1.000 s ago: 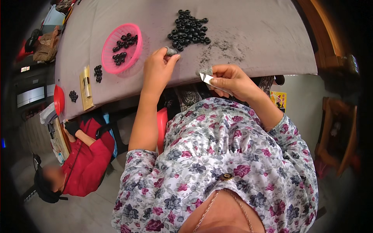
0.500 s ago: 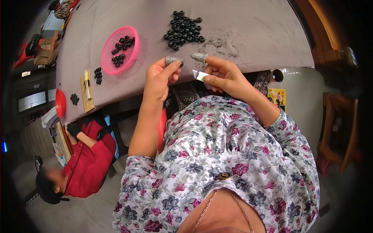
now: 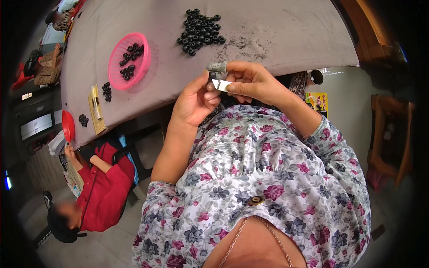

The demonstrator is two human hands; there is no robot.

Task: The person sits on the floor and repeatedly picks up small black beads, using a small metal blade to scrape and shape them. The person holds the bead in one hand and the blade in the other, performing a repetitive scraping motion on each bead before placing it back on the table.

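Observation:
Near the table's edge, my left hand (image 3: 193, 102) is closed on a small black bead (image 3: 211, 76), mostly hidden by the fingers. My right hand (image 3: 254, 83) pinches a small pointed blade with a white wrapped grip (image 3: 221, 85). The blade's tip points left, close to the left fingertips; whether it touches the bead cannot be made out. A speckled grey cover (image 3: 217, 67) sheathes my right index finger, which reaches over toward the left thumb. Beyond my hands lies a pile of black beads (image 3: 199, 33), several showing holes.
Dark shavings (image 3: 243, 48) litter the grey tablecloth (image 3: 286, 27). To the left stands a pink basket (image 3: 112, 67) with black beads, near a yellow packet (image 3: 96, 109), small bead clusters (image 3: 107, 92) and a red dish (image 3: 68, 126). A person in red (image 3: 105, 187) sits at the left.
My hands have come together, with the right index finger and blade now at the left fingertips. My left palm has turned more into view. The seated person's hand has risen to the red dish.

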